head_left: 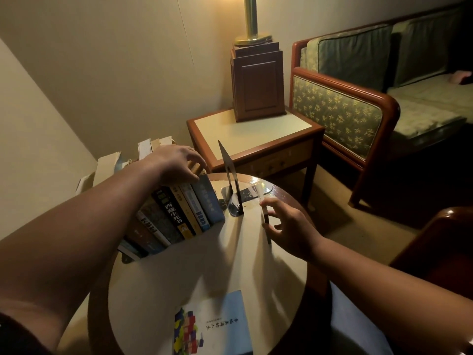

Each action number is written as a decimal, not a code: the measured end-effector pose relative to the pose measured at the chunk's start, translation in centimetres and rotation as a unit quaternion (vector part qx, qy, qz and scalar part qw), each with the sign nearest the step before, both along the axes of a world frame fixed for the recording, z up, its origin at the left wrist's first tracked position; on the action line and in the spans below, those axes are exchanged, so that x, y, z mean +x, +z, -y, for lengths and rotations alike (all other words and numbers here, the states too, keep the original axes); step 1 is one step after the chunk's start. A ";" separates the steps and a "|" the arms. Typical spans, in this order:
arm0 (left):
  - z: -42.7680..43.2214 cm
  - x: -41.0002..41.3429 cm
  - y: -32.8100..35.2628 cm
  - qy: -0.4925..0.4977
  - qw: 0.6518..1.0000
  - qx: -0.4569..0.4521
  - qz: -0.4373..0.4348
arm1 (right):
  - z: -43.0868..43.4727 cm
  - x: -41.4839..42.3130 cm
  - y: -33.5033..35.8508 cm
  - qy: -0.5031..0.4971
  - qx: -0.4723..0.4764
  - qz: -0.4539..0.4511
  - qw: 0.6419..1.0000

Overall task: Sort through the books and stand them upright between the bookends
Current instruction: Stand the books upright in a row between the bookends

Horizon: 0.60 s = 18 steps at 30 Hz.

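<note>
A row of several books (pixel 179 216) stands on the round table (pixel 204 267), leaning left. My left hand (pixel 176 162) reaches over the row, and its fingers curl round the tops of the rightmost books. A black bookend (pixel 231 180) stands upright just right of the row, a small gap away. Another bookend's foot (pixel 127 258) pokes out under the row's left end. My right hand (pixel 286 226) pinches a thin book (pixel 265 219), seen edge-on and standing on the table right of the black bookend. One blue-and-white book (pixel 217 326) lies flat at the table's near edge.
More books and cardboard (pixel 143 155) sit behind the row by the wall. A square side table (pixel 256 129) with a lamp base (pixel 257 80) stands beyond the round table. A green sofa (pixel 358 98) is at the right and a wooden armrest (pixel 445 231) at the near right.
</note>
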<state>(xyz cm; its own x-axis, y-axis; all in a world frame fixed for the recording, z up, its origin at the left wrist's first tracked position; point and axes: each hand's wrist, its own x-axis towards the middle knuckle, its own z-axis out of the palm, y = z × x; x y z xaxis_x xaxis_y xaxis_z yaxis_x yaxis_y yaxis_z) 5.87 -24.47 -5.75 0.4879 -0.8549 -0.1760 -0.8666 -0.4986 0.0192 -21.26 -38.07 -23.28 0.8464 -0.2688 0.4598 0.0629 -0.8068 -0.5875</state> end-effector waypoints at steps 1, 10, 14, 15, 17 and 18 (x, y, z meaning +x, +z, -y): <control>0.0 -0.1 0.0 -0.001 1.000 0.001 0.002 | -0.1 -0.1 -0.2 -0.004 0.005 -0.002 1.000; 0.1 0.0 0.1 -0.008 1.000 0.013 0.007 | -2.1 1.1 0.0 0.026 -0.042 0.060 0.997; 0.1 0.1 0.1 -0.010 1.000 0.017 0.013 | -3.1 2.9 0.9 0.019 -0.081 0.070 0.994; 0.1 0.1 0.1 -0.011 1.000 0.018 0.015 | -3.3 3.4 0.8 0.012 -0.086 0.071 0.994; 0.0 0.2 0.1 -0.012 1.000 0.017 0.015 | -3.6 4.3 0.6 -0.001 -0.091 0.077 0.993; 0.1 0.2 0.0 -0.012 1.000 0.015 0.013 | -3.7 4.7 0.5 -0.008 -0.087 0.080 0.993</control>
